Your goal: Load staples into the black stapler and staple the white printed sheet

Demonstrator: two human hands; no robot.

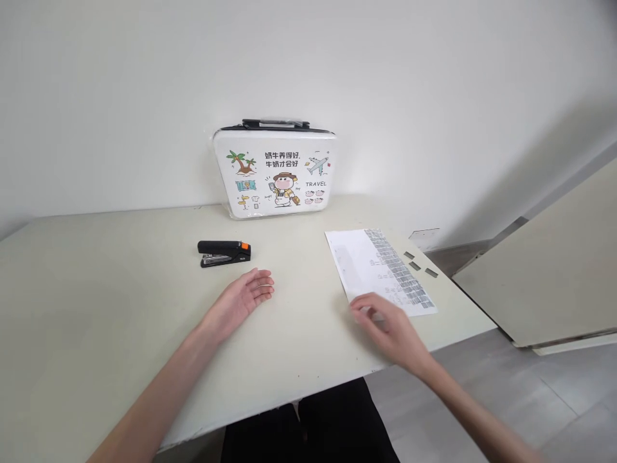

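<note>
My left hand (245, 297) lies palm turned inward over the table, its fingers loosely stretched and nothing in them. Just beyond it rests a black stapler (224, 253) with an orange patch on its right end. Over the near edge of a white printed sheet of paper (357, 262) is my right hand (385, 325). Its fingers are bent, with a gap between thumb and forefinger; no held thing shows. Whether the fingertips touch the paper is unclear. Grey printed strips run down the sheet's right side. Several small staple strips (414, 265) lie to the right of the paper.
A white cartoon-printed carrying case (274, 177) with a black handle stands against the wall at the table's back. The pale table (110, 296) ends at the right, where a light panel (544, 263) stands beyond. My dark-clothed legs (308, 424) are below the front edge.
</note>
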